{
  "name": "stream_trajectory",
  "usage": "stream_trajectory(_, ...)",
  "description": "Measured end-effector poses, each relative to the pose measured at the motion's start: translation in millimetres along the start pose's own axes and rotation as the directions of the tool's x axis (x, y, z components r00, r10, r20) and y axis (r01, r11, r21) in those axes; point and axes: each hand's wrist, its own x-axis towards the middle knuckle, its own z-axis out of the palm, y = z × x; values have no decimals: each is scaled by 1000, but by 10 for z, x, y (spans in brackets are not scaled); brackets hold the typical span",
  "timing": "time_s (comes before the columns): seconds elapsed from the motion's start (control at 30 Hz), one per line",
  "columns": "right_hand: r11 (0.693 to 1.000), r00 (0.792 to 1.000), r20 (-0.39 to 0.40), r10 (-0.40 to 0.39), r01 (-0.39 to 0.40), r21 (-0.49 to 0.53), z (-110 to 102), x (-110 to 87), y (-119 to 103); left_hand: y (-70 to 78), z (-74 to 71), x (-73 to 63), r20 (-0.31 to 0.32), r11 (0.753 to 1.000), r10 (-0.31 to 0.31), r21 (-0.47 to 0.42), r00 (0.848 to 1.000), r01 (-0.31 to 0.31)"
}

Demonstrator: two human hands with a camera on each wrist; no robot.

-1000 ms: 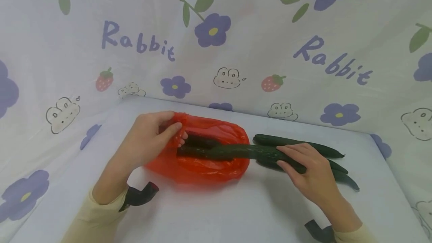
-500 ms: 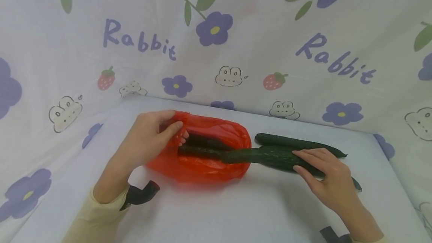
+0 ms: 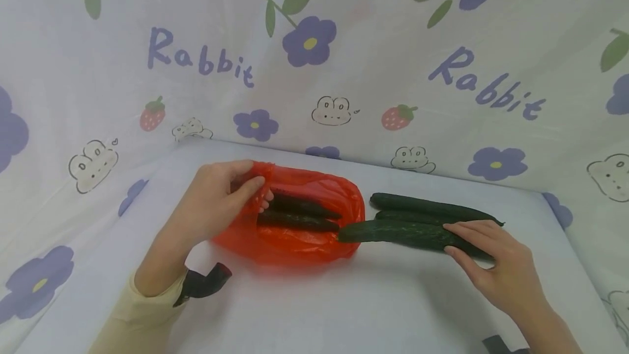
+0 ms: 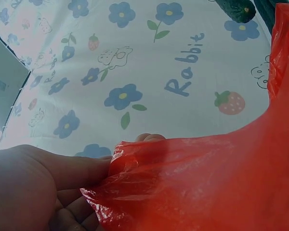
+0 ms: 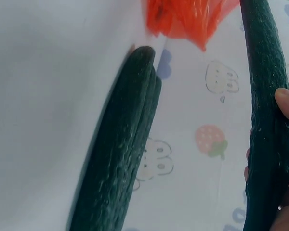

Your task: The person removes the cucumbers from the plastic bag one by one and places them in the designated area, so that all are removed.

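Holding cucumber (image 3: 403, 232) | right fingers (image 3: 474, 230) curled round its one end | left fingers (image 3: 241, 169) pinching red bag (image 3: 300, 250)

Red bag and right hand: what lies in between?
In the head view, a long cucumber spans the gap: the right hand grips it, and its other end overlaps the red bag at its edge. Behind it lie other cucumbers.

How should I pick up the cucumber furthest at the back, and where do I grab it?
Probably around its middle, coming down from above. The back cucumber is long and lies on the table, so a middle hold should balance. Another cucumber lies close along its near side, so that side looks harder to reach.
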Motion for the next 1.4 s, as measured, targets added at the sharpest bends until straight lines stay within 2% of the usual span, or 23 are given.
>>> stream_trajectory(0.47,998,998,-15,56,-56,-15,-223,-162,180,-13,4,-9,-4,1000,-18,-6,1000,18)
stream_trajectory(0.73,987,989,26,144,-142,-70,-347,-235,242,-6,-6,-18,-10,1000,-13,-4,1000,13)
stream_trajectory(0.93,988,988,32,149,-147,-57,-420,-295,273,-2,-10,-21,-10,1000,-23,3,1000,23)
stream_trajectory(1.4,979,979,31,201,-200,-49,-428,-460,402,-19,-2,-9,-5,1000,-13,4,1000,13)
